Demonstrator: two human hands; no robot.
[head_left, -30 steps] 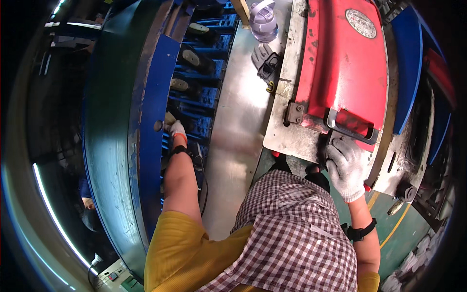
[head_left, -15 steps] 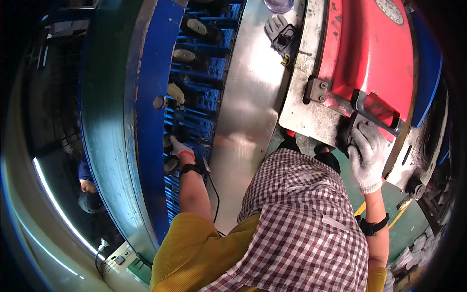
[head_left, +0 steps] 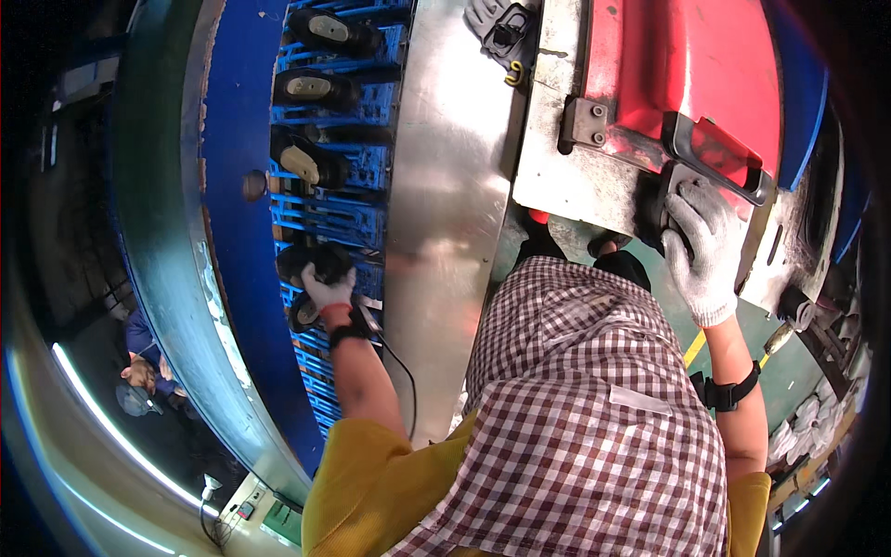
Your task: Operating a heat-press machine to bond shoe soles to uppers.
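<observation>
My left hand [head_left: 329, 286], in a pale glove, is closed on a black shoe [head_left: 314, 260] over the blue conveyor rack [head_left: 325, 220]. Farther along that rack lie black shoes with beige undersides, the nearest being one shoe [head_left: 302, 163]. My right hand [head_left: 703, 243], in a whitish knit glove, has its fingers curled over a dark piece [head_left: 680, 182] at the front of the red machine cover [head_left: 719, 70]. Just beyond those fingers is the cover's black handle [head_left: 682, 139]. The dark piece's kind is partly hidden by the hand.
A bare metal ledge [head_left: 441, 223] runs between the rack and the machine. A grey and black glove [head_left: 506, 32] lies at its far end. Left of the rack stands a blue panel [head_left: 237, 111]; beyond it is another person [head_left: 144, 371]. A black cable [head_left: 408, 381] hangs near my left forearm.
My view has shifted, so the rack and machine sit farther left and higher up. My left hand, reaching among the shoes before, now shows plainly around a black shoe. My right hand keeps its place.
</observation>
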